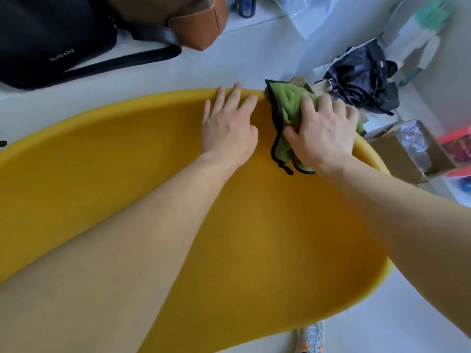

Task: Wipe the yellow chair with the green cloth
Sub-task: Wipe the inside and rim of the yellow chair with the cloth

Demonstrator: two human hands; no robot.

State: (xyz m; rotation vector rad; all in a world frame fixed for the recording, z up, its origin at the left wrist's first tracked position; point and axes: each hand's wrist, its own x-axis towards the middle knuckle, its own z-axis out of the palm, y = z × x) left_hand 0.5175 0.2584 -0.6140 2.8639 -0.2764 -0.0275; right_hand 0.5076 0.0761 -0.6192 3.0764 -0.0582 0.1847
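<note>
Far left, on the pale tiled floor [229,62]: black bag [51,39] w/ a dark strap [122,61] trailing out to the right; small lettering on it, too blurred to read. Just beside it, a tan leather bag [196,19], stitched corner toward you. Floor is light, glossy, one grout line visible at top centre.

Yellow chair [114,174] fills most of the view: smooth moulded shell, matte, curved rim running from left edge up over the top and down the right side. No marks that can be made out on the surface at this sharpness.

Your left hand [229,131] lies flat on the shell near the top rim, fingers spread wide and extended, tips reaching the rim edge; it holds nothing. Forearm crosses the seat from lower left.

Just right of it, apart by a narrow gap, the green cloth [288,108]: bunched, dark-edged, draped over the upper-right rim, lower corner hanging onto the inner surface. Your right hand [323,133] presses down on it, fingers curled over the fabric, thumb pinching the fold.

Right of the chair: crumpled black plastic [362,80] on the floor, clear plastic sheeting [305,16] above it, an open cardboard box [407,151] w/ shiny contents, red-and-pink items [456,146] at the far-right edge. Bottom centre, below the chair edge: a grey shoe [311,337] w/ orange accents.
</note>
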